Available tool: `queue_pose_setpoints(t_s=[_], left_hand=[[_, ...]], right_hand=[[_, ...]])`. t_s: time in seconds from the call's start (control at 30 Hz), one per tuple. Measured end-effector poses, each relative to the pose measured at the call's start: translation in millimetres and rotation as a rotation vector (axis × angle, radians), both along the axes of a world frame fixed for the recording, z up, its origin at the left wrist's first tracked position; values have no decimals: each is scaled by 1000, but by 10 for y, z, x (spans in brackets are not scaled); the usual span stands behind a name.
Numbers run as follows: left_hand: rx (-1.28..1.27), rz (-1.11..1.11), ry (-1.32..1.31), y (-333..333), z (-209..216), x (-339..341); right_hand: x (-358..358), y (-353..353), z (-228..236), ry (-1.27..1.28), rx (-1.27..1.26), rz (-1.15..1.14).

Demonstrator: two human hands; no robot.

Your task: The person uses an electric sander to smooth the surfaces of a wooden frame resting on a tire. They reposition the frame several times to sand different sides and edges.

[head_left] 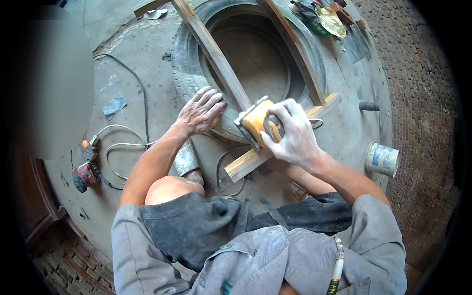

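Note:
My right hand grips a yellow power sander. The sander sits tilted by the joint of a wooden frame, its flat pad facing left; whether the pad touches the wood I cannot tell. Two long rails of the frame run away from me and meet a paler crosspiece. Under the frame a big tyre lies flat on the floor. My left hand, dusty and with fingers stretched, rests on the tyre's near left side, left of the nearest rail, holding nothing.
A red and black power tool lies on the floor at left, among cables. A blue scrap is near them. At right stand a white bucket and a short dark tube. Brick paving borders the concrete.

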State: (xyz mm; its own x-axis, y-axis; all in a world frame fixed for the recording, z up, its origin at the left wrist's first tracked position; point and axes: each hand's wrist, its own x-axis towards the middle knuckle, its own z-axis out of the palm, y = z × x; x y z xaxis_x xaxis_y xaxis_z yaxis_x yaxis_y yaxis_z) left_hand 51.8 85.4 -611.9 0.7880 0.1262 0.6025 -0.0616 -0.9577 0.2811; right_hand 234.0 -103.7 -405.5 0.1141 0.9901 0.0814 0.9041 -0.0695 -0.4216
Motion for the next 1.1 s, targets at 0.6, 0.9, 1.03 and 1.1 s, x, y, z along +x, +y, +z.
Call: queue_pose_setpoints(t_s=[0.6, 0.9, 1.03, 1.1], left_hand=[[-24, -12, 28, -8, -73, 4], [-36, 22, 21, -15, -60, -34], [-41, 21, 2, -24, -64, -10], [-42, 11, 8, -37, -44, 20]], right_hand=[[175, 2359, -169, -199, 55, -22], [152, 2411, -212, -210, 61, 39], [172, 2602, -207, -239, 100, 21], [184, 2572, -229, -241, 107, 10]])
